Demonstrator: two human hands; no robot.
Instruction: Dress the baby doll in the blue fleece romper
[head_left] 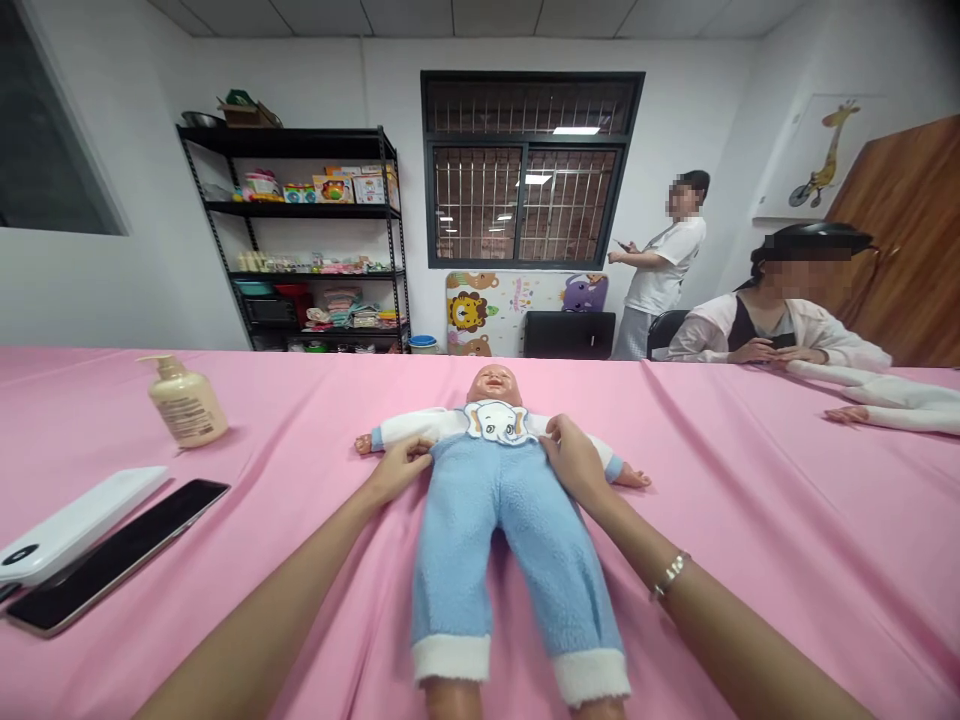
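A baby doll [495, 384] lies on its back with its head away from me and its arms spread. It wears a white top with an elephant face [495, 422] on the chest and fluffy light-blue trousers [457, 530] with white cuffs. At the waist's left side, my left hand [403, 468] pinches the trousers' edge. My right hand [576, 458] has its fingers closed at the opposite side of the waist, beside the elephant patch. What exactly lies between those fingertips is partly hidden. Both doll feet run out of the picture.
Pink cloth [300, 600] covers the table, with some folds. To the left are a pump bottle [185, 405], a white power bank [82, 525] and a black phone [120, 555]. A seated person [780, 325] is at the right, near another doll's limbs [892, 395]; another person [667, 260] stands behind.
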